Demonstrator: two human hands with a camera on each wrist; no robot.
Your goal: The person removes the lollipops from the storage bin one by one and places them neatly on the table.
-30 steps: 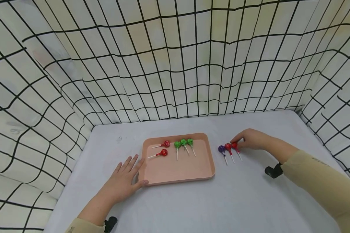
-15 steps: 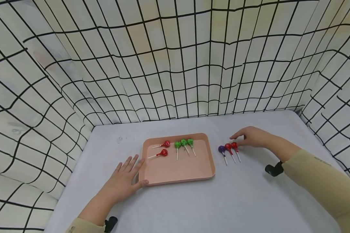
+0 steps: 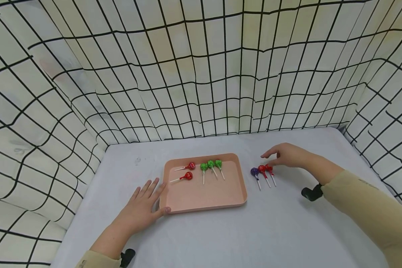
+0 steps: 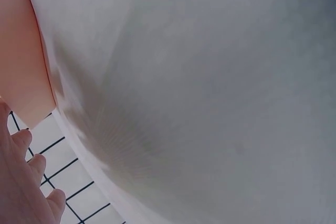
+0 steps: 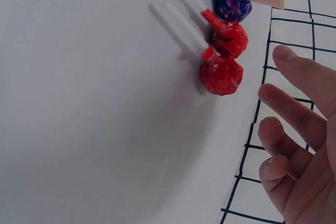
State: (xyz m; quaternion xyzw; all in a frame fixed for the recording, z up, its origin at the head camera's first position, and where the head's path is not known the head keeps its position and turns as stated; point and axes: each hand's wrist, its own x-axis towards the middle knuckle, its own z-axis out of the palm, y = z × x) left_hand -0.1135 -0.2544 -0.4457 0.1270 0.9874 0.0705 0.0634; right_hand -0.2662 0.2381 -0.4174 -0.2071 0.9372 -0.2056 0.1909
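My left hand lies with fingers spread at the left edge of a pink tray, its thumb at the near left corner. Inside the tray are two red lollipops and three green lollipops. To the tray's right, a purple lollipop and two red lollipops lie side by side on the table, sticks toward me. My right hand hovers just beyond them with loosely bent fingers. In the right wrist view nothing is between those fingers, and the nearest red lollipop lies apart from them.
A white cloth covers the table. White panels with a black grid rise behind it and along both sides. Each wrist wears a black device.
My right hand has drawn back from the rightmost red lollipop, rising slightly up and away with its fingers loosened. That lollipop has shifted slightly left. The left hand has stayed still.
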